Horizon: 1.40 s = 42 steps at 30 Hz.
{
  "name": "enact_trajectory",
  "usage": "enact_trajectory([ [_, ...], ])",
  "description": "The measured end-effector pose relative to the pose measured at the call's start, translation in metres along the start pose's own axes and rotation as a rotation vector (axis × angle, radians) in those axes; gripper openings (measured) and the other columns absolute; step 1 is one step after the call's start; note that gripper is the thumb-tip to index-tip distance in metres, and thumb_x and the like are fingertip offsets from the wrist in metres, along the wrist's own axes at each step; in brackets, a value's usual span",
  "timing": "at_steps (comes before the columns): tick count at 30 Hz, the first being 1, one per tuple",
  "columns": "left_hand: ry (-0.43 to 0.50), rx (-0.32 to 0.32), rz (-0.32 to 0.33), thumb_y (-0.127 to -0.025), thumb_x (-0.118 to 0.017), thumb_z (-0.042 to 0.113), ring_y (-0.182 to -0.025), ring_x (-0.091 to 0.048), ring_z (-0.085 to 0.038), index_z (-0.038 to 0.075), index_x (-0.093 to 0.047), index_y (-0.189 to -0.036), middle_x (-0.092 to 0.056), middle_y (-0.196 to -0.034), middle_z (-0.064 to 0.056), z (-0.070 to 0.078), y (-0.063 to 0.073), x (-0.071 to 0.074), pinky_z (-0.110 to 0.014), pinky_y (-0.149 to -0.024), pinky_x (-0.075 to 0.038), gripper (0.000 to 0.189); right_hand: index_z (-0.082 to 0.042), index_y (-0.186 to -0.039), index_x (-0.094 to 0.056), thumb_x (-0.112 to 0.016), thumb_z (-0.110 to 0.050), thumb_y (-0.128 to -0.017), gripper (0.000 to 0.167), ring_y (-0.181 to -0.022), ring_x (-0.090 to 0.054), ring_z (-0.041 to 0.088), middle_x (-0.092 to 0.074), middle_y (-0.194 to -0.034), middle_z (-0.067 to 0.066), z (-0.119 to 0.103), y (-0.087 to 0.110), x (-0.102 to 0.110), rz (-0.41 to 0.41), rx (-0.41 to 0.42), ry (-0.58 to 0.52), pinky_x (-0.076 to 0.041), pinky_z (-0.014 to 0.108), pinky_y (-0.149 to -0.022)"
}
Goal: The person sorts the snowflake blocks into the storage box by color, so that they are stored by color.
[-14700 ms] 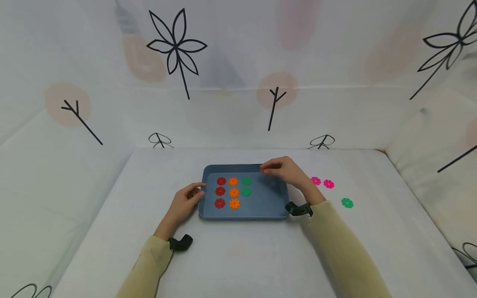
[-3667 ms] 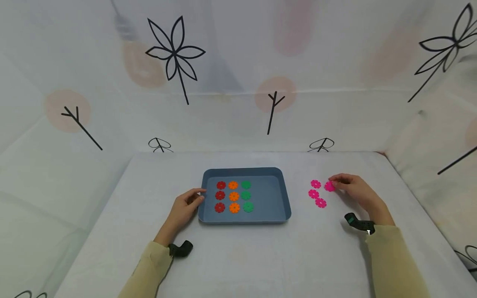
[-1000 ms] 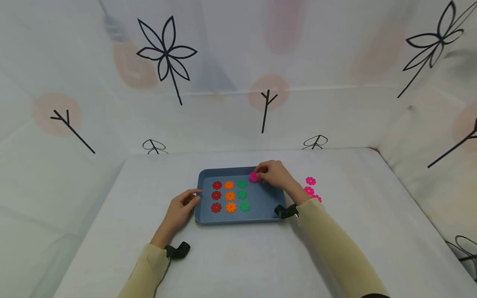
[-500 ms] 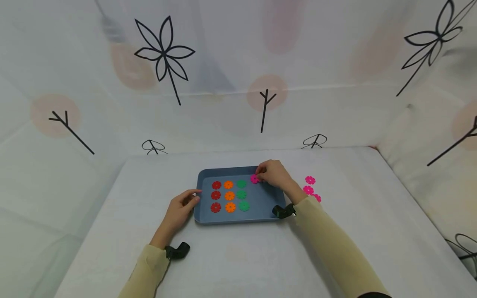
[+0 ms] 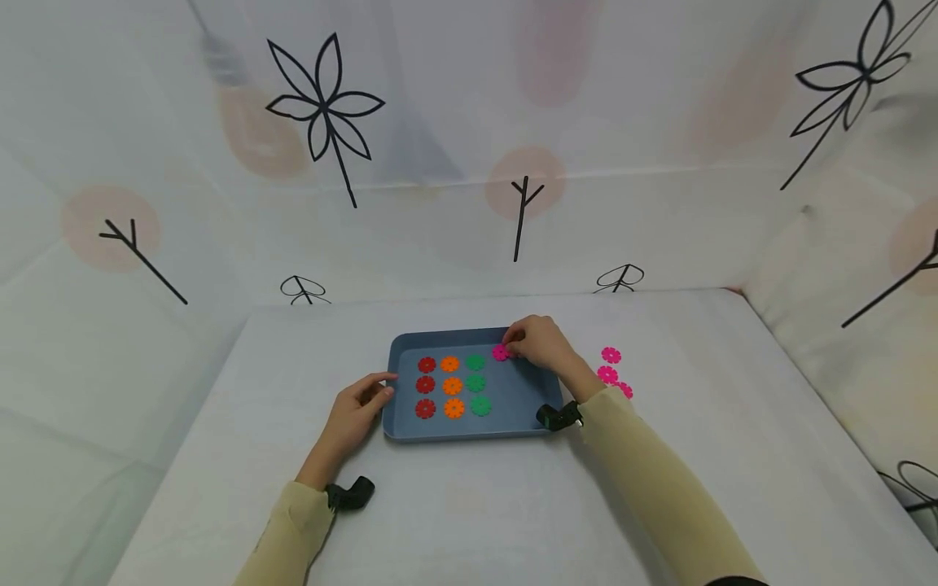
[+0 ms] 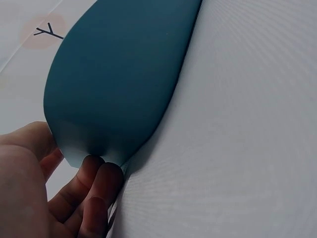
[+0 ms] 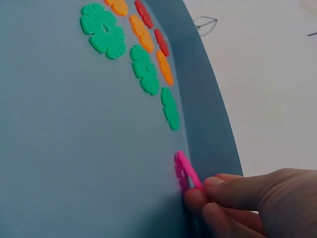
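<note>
A blue-grey tray (image 5: 469, 430) lies on the white table. Inside it are three columns of flower-shaped notched discs: red (image 5: 425, 385), orange (image 5: 453, 386) and green (image 5: 475, 383), three of each. My right hand (image 5: 541, 342) pinches a pink flower-shaped disc (image 7: 185, 166) between thumb and fingers at the tray's far side, right of the green column. The right wrist view shows this disc tilted, its lower edge close over the tray floor. My left hand (image 5: 357, 411) holds the tray's left end, with fingertips (image 6: 111, 173) against the outer wall in the left wrist view.
Three more pink discs (image 5: 607, 374) lie on the white cloth (image 5: 454, 513) to the right of the tray, the two nearer ones close together. A white patterned curtain (image 5: 440, 236) stands behind the table and along both sides.
Earlier, a third green disc joined its column. Since then my right hand has taken a pink disc from the right and carried it over the tray, lowering it slightly. The left hand stays put.
</note>
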<state>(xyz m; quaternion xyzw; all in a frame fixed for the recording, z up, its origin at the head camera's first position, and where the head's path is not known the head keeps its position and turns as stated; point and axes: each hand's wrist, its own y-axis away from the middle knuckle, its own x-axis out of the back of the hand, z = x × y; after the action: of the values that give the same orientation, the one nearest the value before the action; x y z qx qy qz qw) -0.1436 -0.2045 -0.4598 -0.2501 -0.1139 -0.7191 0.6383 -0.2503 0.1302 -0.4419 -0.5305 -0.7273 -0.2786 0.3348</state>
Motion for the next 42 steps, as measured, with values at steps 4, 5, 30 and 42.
enact_trajectory([
  [4,-0.004,0.005,0.013,-0.099,-0.063,0.015,-0.074,-0.052,-0.014,0.003,-0.067,-0.125,-0.061,-0.09,-0.006,-0.024,-0.005,-0.005,-0.024,-0.065,-0.043,0.028,-0.005,-0.102,-0.076,-0.072,-0.01,-0.091,0.013,-0.072,-0.062,0.014,-0.07,-0.087,0.004,0.0,0.0,0.0,0.003,0.001,-0.008,-0.049,0.03,-0.067],
  [5,-0.006,0.002,0.017,-0.099,-0.063,0.016,-0.074,-0.052,-0.014,0.005,-0.067,-0.125,-0.061,-0.09,-0.005,-0.03,-0.006,-0.006,-0.024,-0.064,-0.043,0.028,-0.004,-0.103,-0.076,-0.071,-0.009,-0.091,0.013,-0.073,-0.063,0.014,-0.071,-0.089,0.005,0.0,0.0,0.0,0.003,0.005,-0.013,-0.05,0.031,-0.068],
  [30,0.007,0.0,0.002,-0.099,-0.062,0.011,-0.077,-0.052,-0.015,-0.001,-0.066,-0.123,-0.062,-0.09,-0.007,0.008,0.002,0.003,-0.024,-0.067,-0.043,0.027,-0.001,-0.114,-0.072,-0.063,-0.005,-0.097,0.02,-0.091,-0.069,0.023,-0.072,-0.104,0.008,0.021,0.018,0.048,-0.03,0.102,-0.163,-0.055,0.039,-0.08],
  [42,0.008,0.0,0.02,-0.099,-0.063,0.01,-0.076,-0.052,-0.018,0.002,-0.068,-0.123,-0.061,-0.089,-0.008,0.007,0.003,0.002,-0.024,-0.067,-0.042,0.026,-0.001,-0.118,-0.07,-0.063,-0.007,-0.097,0.023,-0.107,-0.062,0.035,-0.069,-0.114,0.017,0.078,0.052,0.08,0.065,-0.014,-0.087,-0.053,0.048,-0.087],
])
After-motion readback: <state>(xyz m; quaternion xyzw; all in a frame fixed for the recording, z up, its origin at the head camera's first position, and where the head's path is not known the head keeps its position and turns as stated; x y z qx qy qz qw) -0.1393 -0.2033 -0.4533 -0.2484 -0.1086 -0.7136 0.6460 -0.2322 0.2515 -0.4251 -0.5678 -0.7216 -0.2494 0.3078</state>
